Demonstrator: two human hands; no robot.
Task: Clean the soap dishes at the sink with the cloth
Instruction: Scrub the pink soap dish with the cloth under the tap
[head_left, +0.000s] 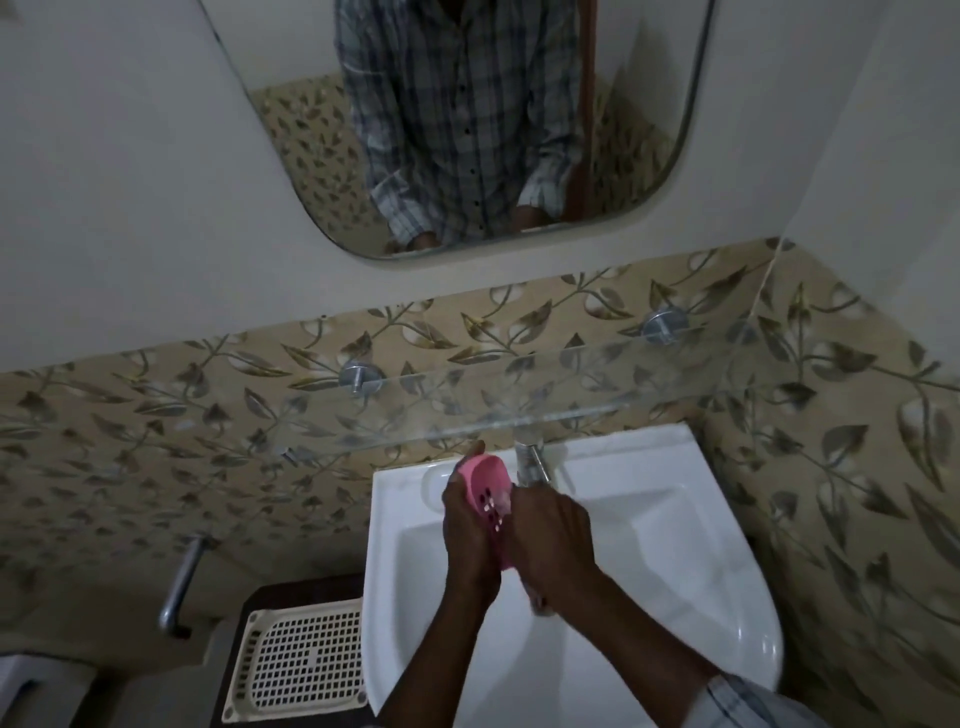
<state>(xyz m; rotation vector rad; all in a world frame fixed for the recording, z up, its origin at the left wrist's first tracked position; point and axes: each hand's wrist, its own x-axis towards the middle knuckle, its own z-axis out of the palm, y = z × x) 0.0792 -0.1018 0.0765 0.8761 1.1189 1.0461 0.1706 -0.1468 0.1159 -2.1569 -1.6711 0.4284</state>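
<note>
Over white ceramic sink (675, 545), left hand (467, 535) clamps pink perforated plastic soap dish (488, 486); right hand (553, 540) closed, seemingly scrubbing; cleaning midway, cloth indistinct.

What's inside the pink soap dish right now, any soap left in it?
The pink soap dish, held by the left hand, shows only drain holes in its upper part. The right hand covers its lower part, so anything there is hidden. No soap bar visible.
</note>
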